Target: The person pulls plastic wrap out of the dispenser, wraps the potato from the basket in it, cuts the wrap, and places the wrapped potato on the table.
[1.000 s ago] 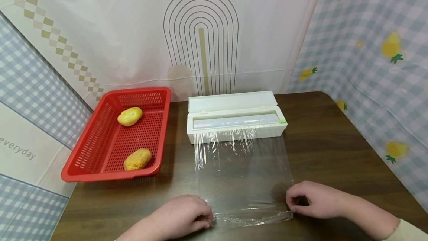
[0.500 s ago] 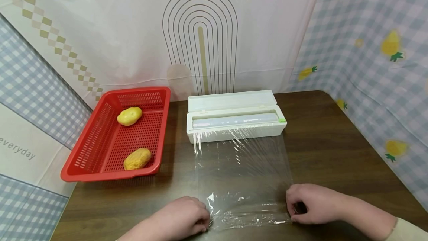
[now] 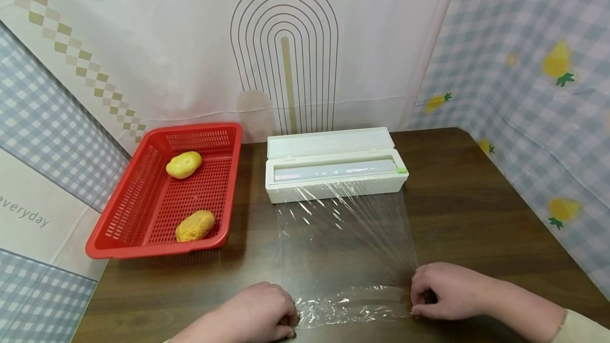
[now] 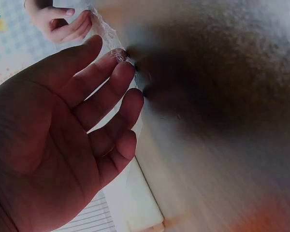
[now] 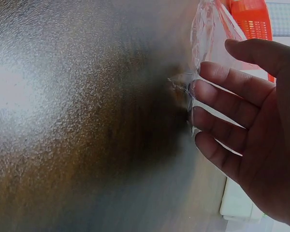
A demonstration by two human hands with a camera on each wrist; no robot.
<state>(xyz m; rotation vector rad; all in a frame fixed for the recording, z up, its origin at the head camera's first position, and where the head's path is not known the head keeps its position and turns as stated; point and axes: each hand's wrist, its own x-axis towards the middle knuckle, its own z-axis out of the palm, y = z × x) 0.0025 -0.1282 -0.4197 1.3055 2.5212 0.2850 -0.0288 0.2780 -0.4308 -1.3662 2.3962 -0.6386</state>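
A clear sheet of cling film [image 3: 348,258] runs from the roll in a white cling film box [image 3: 333,190] down over the dark table. At the sheet's near left corner, my left hand [image 3: 259,311] touches the film with its fingertips on the tabletop; the left wrist view shows the thumb apart from the loosely bent fingers [image 4: 118,77]. My right hand [image 3: 448,291] rests its fingertips on the near right corner. In the right wrist view its thumb also stands away from the fingers [image 5: 222,96]. Crinkled film [image 3: 333,308] spans between both hands.
To the left stands a red plastic basket [image 3: 164,250], holding a smooth yellow potato-like item [image 3: 185,165] and a rougher one [image 3: 195,225]. The box's white lid [image 3: 329,143] is raised at the back. A patterned cloth [image 3: 381,41] hangs behind the table.
The film's near edge has bunched into more wrinkles beside my left hand. Creases now slant from the box toward my right hand. Both hands have shifted only slightly.
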